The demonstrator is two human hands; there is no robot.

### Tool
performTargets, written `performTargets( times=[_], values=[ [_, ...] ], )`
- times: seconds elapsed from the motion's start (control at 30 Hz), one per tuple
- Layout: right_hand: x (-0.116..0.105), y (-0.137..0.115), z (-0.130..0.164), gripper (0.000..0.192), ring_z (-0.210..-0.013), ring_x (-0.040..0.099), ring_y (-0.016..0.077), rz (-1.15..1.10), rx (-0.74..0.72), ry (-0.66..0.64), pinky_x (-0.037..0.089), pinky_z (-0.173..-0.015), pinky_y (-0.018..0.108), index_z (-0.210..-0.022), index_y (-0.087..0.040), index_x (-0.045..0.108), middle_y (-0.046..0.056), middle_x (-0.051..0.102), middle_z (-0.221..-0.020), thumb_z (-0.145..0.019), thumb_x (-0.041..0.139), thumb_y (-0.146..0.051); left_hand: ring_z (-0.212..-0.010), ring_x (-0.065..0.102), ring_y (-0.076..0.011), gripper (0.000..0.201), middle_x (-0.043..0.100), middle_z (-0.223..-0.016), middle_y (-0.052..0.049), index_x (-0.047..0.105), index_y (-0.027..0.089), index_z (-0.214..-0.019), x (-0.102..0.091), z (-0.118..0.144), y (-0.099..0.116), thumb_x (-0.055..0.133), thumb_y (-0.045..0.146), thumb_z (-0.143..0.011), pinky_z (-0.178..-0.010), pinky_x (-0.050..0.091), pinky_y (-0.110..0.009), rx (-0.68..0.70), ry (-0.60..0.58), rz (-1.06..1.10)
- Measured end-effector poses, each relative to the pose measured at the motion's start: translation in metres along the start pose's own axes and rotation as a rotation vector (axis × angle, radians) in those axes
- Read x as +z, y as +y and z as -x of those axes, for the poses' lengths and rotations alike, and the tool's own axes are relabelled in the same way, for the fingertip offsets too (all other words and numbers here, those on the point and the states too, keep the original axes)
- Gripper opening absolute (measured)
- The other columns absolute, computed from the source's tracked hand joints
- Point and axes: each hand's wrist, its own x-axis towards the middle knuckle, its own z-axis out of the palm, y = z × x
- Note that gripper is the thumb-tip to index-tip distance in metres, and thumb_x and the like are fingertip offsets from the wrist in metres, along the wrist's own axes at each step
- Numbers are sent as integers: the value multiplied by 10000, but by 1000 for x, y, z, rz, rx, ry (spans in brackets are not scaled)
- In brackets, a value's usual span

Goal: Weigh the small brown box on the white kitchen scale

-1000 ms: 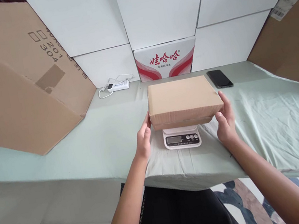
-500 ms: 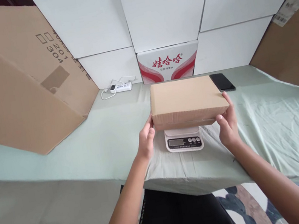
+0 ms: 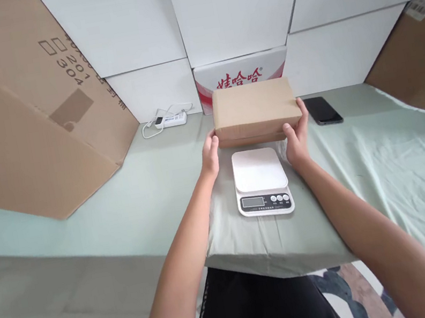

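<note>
Between my two hands is a closed brown cardboard box [image 3: 255, 104], held behind a white kitchen scale [image 3: 259, 170]. My left hand [image 3: 210, 154] grips its left end, thumb in front, the other fingers partly hidden. At the right end, my right hand [image 3: 297, 133] has its thumb on the front face and a finger along the side. Nothing lies on the scale's plate; its dark display and round buttons face me. Whether the box touches the tablecloth I cannot tell.
A black phone [image 3: 323, 110] lies right of the box. At the back left is a white power strip [image 3: 171, 120] with a cable. White boxes [image 3: 150, 90] and a red-printed carton [image 3: 204, 92] line the back; a large cardboard carton [image 3: 29, 135] stands left, another [image 3: 409, 69] right.
Both hands have carried the cardboard box away from me, toward the back of the table. The scale's plate, covered before, now shows fully.
</note>
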Motion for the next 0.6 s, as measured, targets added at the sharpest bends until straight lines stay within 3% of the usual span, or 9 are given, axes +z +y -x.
performTargets(
  times=[0.2,0.6],
  values=[
    [0,16,12,948,-1725,399,397,4,100,-12,233,-1467,692,-1734,-309,359,125,447,-1810,-933,595,-758,-1664,538,-349,676,668,-1681,-114,696,264,-1455,-1,7,-13,607,763,-1008,-1406,390,-520,-62,20,-36],
    [3,10,11,937,-1704,401,389,3,168,-39,232,-1461,674,-1678,-301,416,127,477,-1780,-903,618,-787,-1640,565,-341,758,665,-1680,-134,643,249,-1525,-3,9,-16,568,800,-1010,-1384,423,-516,-132,21,-68]
  ],
)
